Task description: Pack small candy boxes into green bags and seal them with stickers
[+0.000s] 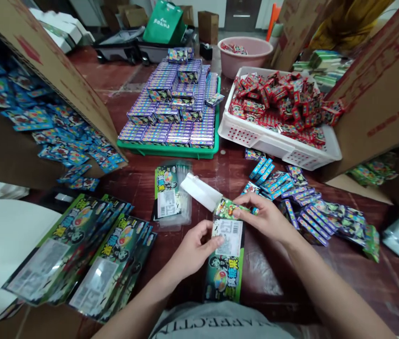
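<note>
My left hand (194, 249) grips the left edge of a green printed plastic pouch (224, 263) with a white barcode label, held upright over the floor. My right hand (263, 217) pinches the pouch's top, where small colourful boxes show at its mouth. The pouch's white flap (201, 191) sticks up to the left. Just right of my right hand lies a loose heap of small blue and purple boxes (301, 202).
Stacks of flat pouches (89, 254) lie at left, another pouch (171, 193) ahead. A green tray of purple boxes (173, 108), a white crate of red boxes (280, 113), a pink basin (245, 54) and open cardboard cartons (379, 89) surround the red floor.
</note>
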A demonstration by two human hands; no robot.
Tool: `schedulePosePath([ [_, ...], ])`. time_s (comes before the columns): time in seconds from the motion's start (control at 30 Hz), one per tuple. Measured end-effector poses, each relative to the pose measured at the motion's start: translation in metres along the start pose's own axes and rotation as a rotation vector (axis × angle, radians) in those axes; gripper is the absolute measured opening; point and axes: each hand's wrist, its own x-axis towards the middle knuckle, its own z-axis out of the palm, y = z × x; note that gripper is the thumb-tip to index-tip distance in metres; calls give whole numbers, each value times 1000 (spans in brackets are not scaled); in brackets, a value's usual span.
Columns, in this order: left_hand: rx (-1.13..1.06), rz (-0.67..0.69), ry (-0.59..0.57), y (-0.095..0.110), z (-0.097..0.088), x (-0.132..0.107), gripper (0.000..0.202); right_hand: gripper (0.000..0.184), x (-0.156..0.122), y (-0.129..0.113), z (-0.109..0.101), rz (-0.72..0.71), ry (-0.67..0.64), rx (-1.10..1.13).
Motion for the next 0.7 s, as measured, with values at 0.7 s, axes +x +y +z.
schedulePosePath([
  [0.7, 125, 161, 284, 17, 5, 4, 11, 16, -68, -4, 49, 159, 227, 243],
])
